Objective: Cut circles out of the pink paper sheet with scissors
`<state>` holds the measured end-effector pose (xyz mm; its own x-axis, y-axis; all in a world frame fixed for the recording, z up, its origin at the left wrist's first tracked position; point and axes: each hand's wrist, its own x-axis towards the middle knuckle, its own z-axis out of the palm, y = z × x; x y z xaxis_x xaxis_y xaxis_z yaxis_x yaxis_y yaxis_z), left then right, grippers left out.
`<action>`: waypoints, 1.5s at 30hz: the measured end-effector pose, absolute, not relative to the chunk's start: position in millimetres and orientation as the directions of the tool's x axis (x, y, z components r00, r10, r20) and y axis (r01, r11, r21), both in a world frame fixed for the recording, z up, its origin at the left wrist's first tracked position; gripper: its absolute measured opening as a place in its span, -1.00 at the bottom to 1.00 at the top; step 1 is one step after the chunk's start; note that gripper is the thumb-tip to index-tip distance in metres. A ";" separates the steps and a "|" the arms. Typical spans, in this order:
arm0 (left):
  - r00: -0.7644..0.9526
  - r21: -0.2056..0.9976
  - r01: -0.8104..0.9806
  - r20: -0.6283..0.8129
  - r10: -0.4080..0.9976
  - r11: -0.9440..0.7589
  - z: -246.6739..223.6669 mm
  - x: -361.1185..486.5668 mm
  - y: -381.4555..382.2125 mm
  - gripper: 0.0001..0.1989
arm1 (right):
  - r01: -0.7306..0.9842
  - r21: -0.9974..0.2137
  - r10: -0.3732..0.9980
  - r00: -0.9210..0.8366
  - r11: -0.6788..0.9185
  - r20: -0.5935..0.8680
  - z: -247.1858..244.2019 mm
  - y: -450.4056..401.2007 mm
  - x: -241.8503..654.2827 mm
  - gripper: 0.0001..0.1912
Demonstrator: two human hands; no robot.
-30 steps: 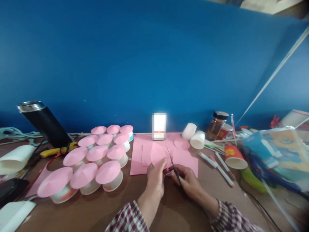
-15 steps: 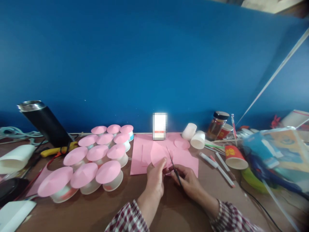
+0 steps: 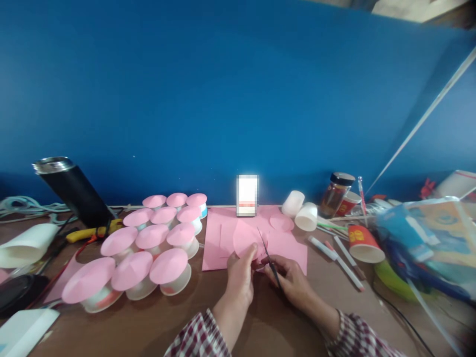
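Scissors (image 3: 274, 270) still in right hand (image 3: 295, 286), view shifted

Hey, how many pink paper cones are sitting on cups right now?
12 pink cones in view, all left of the pink sheets: four rows of three, running from beside the blue wall towards the near edge. None looks hidden.

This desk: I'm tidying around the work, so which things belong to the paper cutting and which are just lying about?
In the work: scissors in the right hand; pink paper piece in the left hand; pink sheets beneath; probably the pink-topped cups.

Seemingly just lying about: black flask; yellow-handled tool; dark-lidded jar; nearer red cup.
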<state>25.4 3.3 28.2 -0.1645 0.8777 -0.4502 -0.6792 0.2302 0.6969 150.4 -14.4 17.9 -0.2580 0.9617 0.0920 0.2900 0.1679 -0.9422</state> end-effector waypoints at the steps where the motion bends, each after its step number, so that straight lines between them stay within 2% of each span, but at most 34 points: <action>1: -0.160 0.697 -0.679 -0.446 0.880 0.230 28.3 25.1 3.2 -0.70 | 0.288 -0.943 0.963 -0.254 0.165 0.091 17.0 -14.2 150.5 -0.68; 18: -0.148 0.714 -0.665 -0.415 0.898 0.220 22.7 25.0 3.7 -0.70 | 0.279 -0.946 0.965 -0.242 0.167 0.099 19.7 -15.4 149.8 -0.65; 28: -0.155 0.713 -0.664 -0.427 0.891 0.226 23.2 25.2 4.4 -0.68 | 0.241 -0.956 0.962 -0.253 0.167 0.104 17.7 -15.0 150.4 -0.71; 45: -0.166 0.708 -0.672 -0.429 0.888 0.217 29.5 23.5 4.9 -0.67 | 0.330 -0.928 0.970 -0.223 0.173 0.102 17.0 -14.6 150.8 -0.64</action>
